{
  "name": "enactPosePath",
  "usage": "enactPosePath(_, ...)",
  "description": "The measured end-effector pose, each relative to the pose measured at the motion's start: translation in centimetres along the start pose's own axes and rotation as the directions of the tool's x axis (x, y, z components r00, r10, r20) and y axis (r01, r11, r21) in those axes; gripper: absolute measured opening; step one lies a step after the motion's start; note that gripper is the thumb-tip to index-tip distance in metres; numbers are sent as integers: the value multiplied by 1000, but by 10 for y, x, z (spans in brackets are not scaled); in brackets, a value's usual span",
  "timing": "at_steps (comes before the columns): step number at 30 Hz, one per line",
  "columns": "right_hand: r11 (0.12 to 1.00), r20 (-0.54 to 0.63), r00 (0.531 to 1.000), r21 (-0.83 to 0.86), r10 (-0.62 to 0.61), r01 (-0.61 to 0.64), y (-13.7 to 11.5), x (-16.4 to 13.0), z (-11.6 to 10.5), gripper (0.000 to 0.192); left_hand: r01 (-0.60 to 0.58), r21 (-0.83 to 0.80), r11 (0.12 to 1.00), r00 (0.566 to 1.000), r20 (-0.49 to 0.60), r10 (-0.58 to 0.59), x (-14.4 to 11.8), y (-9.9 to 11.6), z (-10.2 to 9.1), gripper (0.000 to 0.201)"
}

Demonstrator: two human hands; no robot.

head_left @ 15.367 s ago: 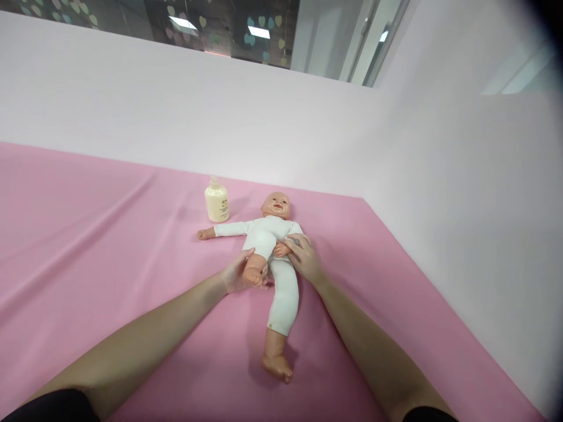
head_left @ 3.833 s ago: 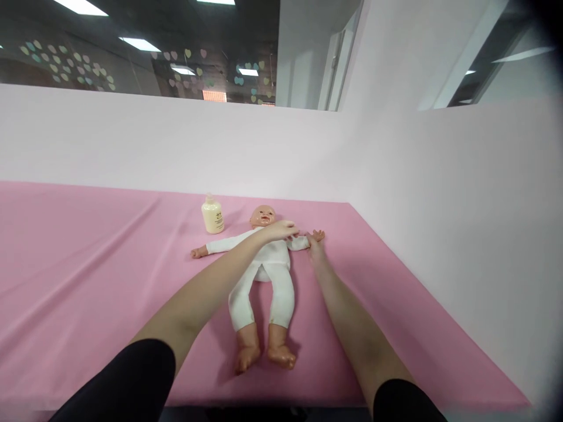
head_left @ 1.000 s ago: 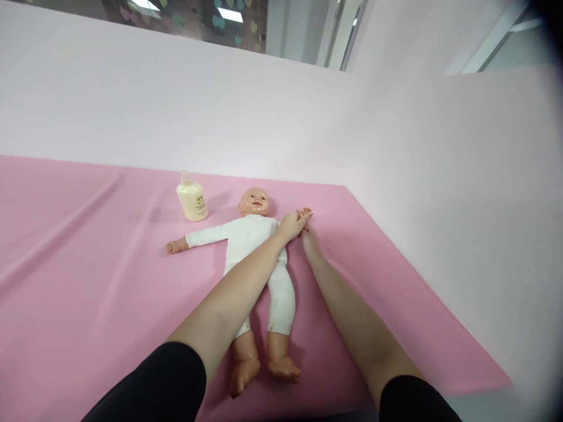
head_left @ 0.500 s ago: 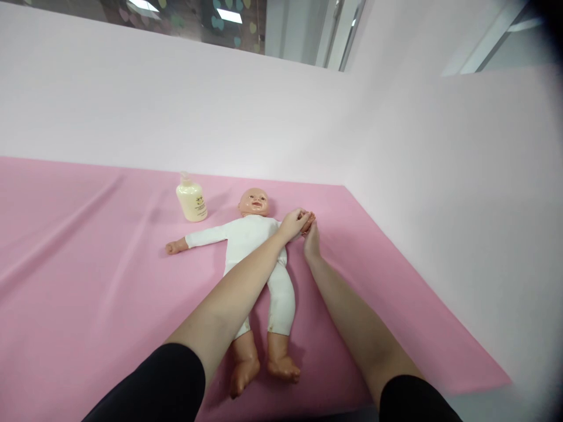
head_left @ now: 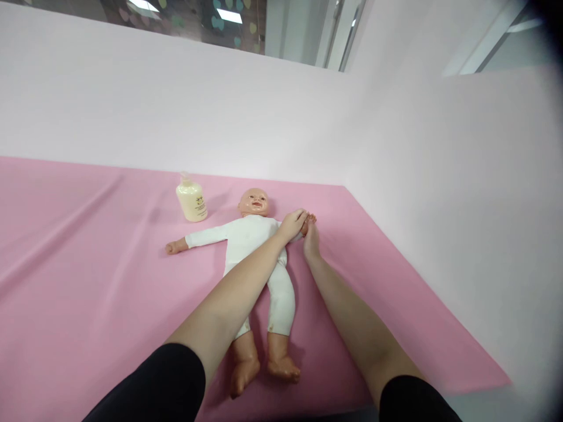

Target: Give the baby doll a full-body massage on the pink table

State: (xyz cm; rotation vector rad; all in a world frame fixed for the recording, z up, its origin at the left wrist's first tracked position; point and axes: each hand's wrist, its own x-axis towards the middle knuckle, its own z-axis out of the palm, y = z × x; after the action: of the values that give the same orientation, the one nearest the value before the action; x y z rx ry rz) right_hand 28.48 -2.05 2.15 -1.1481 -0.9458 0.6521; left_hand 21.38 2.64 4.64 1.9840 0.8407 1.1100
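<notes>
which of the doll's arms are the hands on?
The arm on the picture's right: both the left hand and right hand meet at its wrist. The other arm lies stretched out alone, pointing below the bottle.

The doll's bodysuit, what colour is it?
White, on the doll's bodysuit; the head view shows it best, with bare hands and feet sticking out.
</notes>
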Motion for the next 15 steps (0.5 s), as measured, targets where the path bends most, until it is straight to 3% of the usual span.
enactPosePath(10,999,52,998,-34,-38,40,-10,-3,0,39,-30,-10,1000,999,39,30,-2,1,-1,26)
enactPosePath(15,998,33,999,-49,-27,29,-6,-1,0,36,-103,-38,994,993,58,105,-3,2,-2,25)
